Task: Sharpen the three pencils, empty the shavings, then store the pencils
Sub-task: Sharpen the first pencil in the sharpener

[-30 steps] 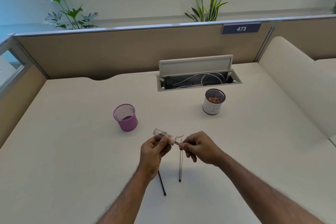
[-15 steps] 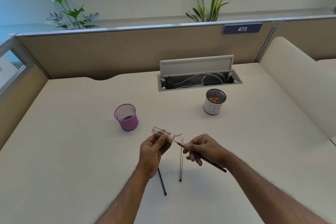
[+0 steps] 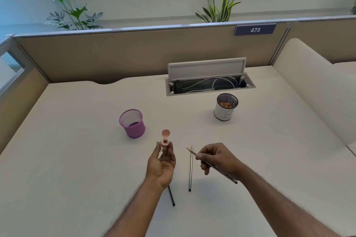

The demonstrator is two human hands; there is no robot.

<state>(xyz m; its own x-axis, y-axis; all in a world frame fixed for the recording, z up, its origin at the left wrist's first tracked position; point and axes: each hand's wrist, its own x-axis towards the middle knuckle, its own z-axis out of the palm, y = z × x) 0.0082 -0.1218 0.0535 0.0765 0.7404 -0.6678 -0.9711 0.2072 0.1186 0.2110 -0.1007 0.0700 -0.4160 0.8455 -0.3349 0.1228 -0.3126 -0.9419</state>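
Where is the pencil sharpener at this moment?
In the head view, the sharpener is held up in the left hand, slightly left of centre, between the purple mesh cup and the pencil in the right hand.

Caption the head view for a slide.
Left hand holds a pink sharpener, right hand a pencil; two more pencils lie on the desk.

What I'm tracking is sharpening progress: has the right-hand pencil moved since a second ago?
Yes. The held pencil has drawn rightward out of the sharpener, toward the loose pencil, which lies where it did; the right hand grips it.
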